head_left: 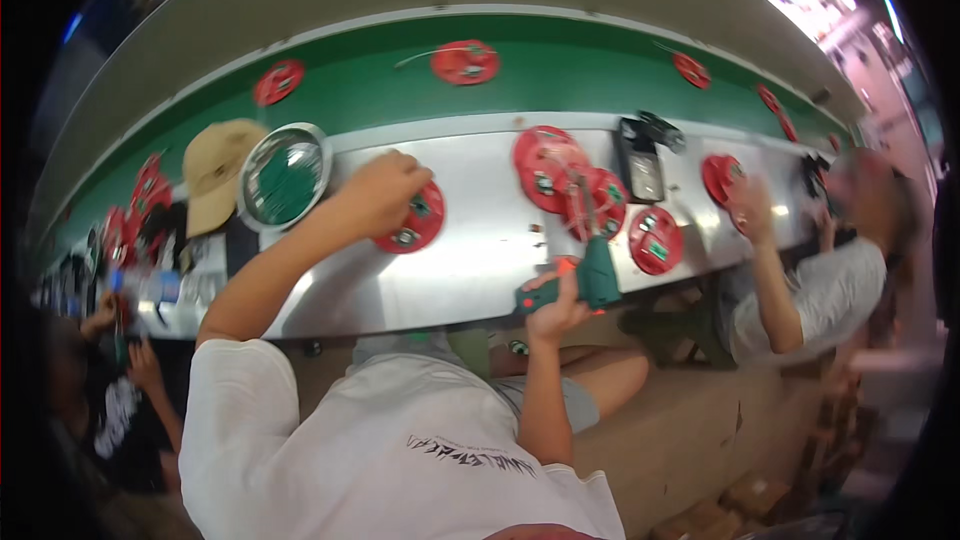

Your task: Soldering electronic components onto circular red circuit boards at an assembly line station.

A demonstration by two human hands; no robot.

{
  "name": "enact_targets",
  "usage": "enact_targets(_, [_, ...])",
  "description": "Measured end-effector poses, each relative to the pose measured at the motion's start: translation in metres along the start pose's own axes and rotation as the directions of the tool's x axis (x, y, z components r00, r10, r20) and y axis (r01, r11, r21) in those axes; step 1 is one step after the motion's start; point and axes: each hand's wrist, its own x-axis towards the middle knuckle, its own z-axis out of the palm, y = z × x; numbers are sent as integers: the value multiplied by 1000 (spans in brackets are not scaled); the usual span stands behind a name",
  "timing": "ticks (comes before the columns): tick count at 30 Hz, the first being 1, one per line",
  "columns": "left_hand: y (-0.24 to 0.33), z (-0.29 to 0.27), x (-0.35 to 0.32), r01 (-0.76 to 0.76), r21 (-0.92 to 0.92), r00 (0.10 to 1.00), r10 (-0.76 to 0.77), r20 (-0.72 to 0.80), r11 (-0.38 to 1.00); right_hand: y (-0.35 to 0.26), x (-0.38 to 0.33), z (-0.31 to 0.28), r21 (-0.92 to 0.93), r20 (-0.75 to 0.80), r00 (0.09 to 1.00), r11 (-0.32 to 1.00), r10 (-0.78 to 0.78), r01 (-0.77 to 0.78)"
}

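Note:
My left hand (388, 188) is over the upper left edge of a red round disc (420, 225) on the metal bench. Its fingers are bent and pressed together; what they pinch, if anything, is hidden. The disc carries small metal and green parts. My right hand (560, 312) grips a green and black cordless drill (598, 278) at the bench's front edge. The drill's long bit points away from me, toward a cluster of overlapping red discs (548, 162). Another red disc (656, 240) lies to the right of the drill.
A silver-rimmed bowl (318, 145) and tan cap (212, 175) sit at the left. A black tray (638, 165) stands behind the discs. Red discs hang on the green back panel (370, 80). One person (815, 290) works at the right, another (120, 410) at the left.

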Motion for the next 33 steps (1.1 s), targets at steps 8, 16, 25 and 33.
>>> enact_targets(8, [-3, 35, -72, -193, -269, 956, 120, -266, 944, -11, 7, 0, 35, 18, 1000, 999, -11, 10])
enact_targets(16, [-72, -12, -96, 297, -332, 732, -437, -522, 895, -6, 9, -7, -9, 76, 995, 998, 70, -69])
enact_targets(25, [-119, 1, -95, 537, -292, 719, -610, -333, 791, -13, 8, 9, -13, 54, 994, 996, 90, -90])
enact_targets(33, [-122, -7, -105, 240, -495, 573, -533, -622, 835, -13, 8, 3, -61, 120, 990, 996, 67, -60])
